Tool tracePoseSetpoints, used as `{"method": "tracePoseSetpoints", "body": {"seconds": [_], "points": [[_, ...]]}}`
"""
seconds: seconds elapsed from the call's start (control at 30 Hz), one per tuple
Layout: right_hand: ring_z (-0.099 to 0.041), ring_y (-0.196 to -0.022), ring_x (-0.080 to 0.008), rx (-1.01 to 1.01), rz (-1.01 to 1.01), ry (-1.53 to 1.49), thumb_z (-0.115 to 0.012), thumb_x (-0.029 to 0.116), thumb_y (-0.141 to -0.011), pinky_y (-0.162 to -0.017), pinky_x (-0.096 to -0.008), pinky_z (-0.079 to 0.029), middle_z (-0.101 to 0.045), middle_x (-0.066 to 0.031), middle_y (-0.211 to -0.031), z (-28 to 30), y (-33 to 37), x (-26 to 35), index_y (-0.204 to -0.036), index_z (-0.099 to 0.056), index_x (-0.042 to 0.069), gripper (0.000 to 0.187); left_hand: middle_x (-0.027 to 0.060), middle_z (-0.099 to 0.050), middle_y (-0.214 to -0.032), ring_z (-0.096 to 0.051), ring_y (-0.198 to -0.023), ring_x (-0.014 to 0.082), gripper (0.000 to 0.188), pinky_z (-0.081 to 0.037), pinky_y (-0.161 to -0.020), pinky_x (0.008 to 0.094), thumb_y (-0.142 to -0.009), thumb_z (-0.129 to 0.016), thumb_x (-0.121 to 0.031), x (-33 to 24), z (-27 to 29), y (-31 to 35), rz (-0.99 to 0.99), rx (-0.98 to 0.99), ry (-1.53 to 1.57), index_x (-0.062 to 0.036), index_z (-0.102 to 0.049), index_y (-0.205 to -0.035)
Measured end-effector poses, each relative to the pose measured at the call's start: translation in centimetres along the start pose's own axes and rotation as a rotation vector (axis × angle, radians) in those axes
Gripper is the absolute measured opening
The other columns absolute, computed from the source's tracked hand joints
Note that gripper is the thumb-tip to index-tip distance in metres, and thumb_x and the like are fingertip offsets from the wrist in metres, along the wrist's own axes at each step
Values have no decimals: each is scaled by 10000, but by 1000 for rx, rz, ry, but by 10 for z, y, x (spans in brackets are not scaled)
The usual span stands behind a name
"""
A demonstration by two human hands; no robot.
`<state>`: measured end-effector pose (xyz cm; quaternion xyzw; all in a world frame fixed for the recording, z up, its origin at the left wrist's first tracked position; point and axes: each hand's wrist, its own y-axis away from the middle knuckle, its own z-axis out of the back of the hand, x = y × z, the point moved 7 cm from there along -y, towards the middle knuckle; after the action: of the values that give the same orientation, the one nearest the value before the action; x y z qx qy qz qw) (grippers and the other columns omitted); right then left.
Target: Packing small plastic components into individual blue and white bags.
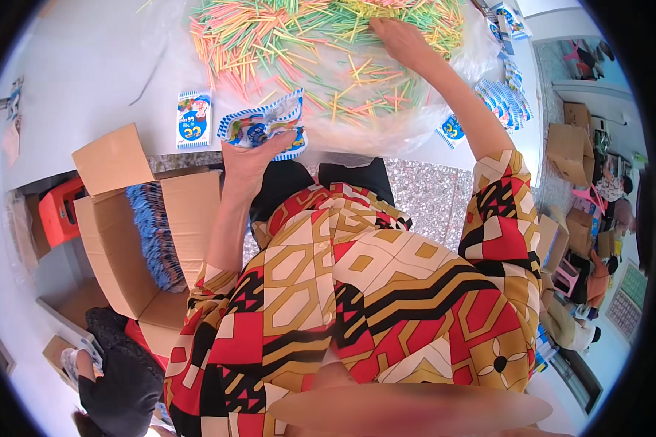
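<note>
My left hand [249,162] grips a blue-and-white striped packet [254,131], its fingers and thumb closed around the lower part, above the near edge of the table. My right hand [403,44] reaches forward into a wide heap of thin pink, yellow and green sticks [270,40]. Its fingers are bent together over some yellowish sticks at the heap's right part; the fingertips are partly hidden among them. Beneath the heap lies a clear plastic sheet [408,138]. Left of the held packet, a flat packet [194,120] of the same colours rests on the white table [109,95].
Several more packets [499,102] lie fanned on the table's right side. At my left, an open cardboard box [116,247] holds a stack of blue packets [153,233]. A red plastic stool [62,211] stands behind it. Another person [120,371] in dark clothes is at lower left.
</note>
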<state>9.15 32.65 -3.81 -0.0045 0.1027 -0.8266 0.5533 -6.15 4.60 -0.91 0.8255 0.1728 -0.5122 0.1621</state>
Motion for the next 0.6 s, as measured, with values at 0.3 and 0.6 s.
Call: {"method": "tracePoseSetpoints", "body": {"seconds": [0.3, 0.6], "points": [[-603, -853, -304, -71, -28, -76, -525, 43, -781, -724, -382, -502, -609, -132, -919, 27, 11, 3, -1084, -562, 79, 308, 103, -661, -900, -652, -793, 161, 353, -547, -709, 282, -690, -743, 42, -3, -5, 3, -2, 24, 25, 25, -599, -1012], [-608, -696, -131, 33, -531, -758, -639, 142, -822, -620, -293, -503, -620, -81, -813, 47, 19, -53, -890, -632, 9, 149, 110, -658, -910, -649, -804, 163, 341, -547, -727, 299, -694, -725, 67, -9, -14, -1, -37, 58, 8, 31, -596, -1007]]}}
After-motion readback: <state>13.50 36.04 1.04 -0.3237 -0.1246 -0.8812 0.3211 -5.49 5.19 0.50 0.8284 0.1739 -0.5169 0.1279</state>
